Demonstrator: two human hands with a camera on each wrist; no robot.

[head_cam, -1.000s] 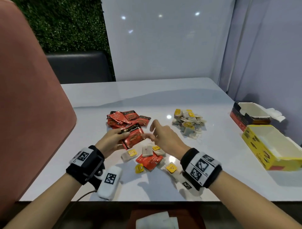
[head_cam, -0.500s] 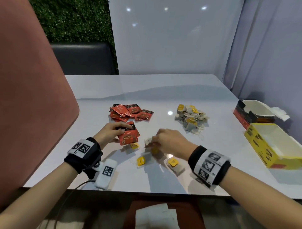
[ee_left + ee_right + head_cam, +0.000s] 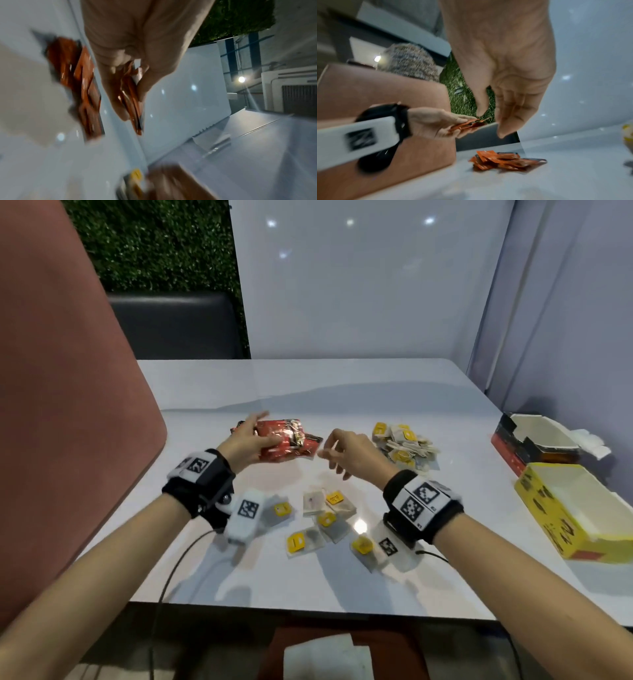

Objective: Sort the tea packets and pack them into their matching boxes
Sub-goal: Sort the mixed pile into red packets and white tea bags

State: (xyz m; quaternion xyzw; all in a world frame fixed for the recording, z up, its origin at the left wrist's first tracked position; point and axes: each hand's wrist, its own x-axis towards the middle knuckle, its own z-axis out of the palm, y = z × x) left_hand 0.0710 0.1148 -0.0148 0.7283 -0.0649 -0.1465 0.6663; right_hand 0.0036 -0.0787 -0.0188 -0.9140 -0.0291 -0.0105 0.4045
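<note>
My left hand (image 3: 262, 436) is raised above the white table (image 3: 342, 392) and grips a small stack of red tea packets (image 3: 282, 445) between thumb and fingers, also seen edge-on in the left wrist view (image 3: 133, 97). The red packet pile (image 3: 501, 161) lies on the table under and behind it. My right hand (image 3: 330, 455) hovers just right of the stack with loosely curled fingers and holds nothing. A heap of yellow-tagged tea bags (image 3: 406, 446) lies to its right. Several loose yellow-tagged bags (image 3: 325, 520) lie near the front edge.
At the table's right edge stand an open red-and-black box (image 3: 534, 440) and, nearer me, an open yellow box (image 3: 561, 508). A pink chair back (image 3: 68, 405) rises at the left. A white panel (image 3: 359, 285) closes the far side.
My left hand has lifted the red stack up and away toward the red pile. My right hand has risen off the loose bags, empty. The red packet among the loose bags is gone.
</note>
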